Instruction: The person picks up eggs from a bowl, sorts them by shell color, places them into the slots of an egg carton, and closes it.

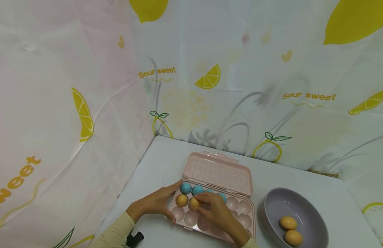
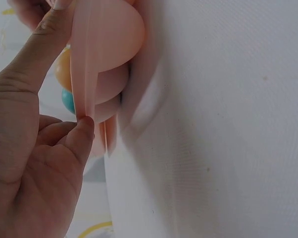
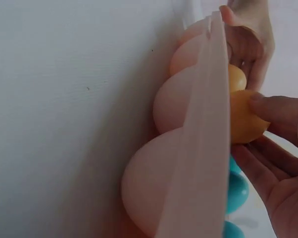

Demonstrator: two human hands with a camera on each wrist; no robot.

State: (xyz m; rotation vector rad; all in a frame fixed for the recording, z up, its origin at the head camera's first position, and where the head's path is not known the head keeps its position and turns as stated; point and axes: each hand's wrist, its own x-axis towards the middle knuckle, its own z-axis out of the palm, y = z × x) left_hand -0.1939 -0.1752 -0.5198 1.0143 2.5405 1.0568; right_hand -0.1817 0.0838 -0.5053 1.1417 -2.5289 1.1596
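A pink plastic egg box (image 1: pixel 203 225) lies with its lid (image 1: pixel 217 172) folded back behind it. Several blue eggs (image 1: pixel 185 188) sit in the back row of cups, with a yellow-brown egg (image 1: pixel 181 200) in front at the left. My right hand (image 1: pixel 217 210) pinches a second yellow-brown egg (image 3: pixel 248 119) between thumb and fingers, at the cup beside the first one. My left hand (image 1: pixel 157 202) grips the left end of the box, its thumb at the near corner and fingers at the far one; the left wrist view shows fingertips on the rim.
To the right of the box stands a grey-purple bowl (image 1: pixel 276 199) holding two yellow-brown eggs (image 1: pixel 288 223). A black object (image 1: pixel 135 239) is near the left sleeve. Lemon-printed cloth (image 1: pixel 185 103) hangs behind and left of the white table (image 1: pixel 160 162).
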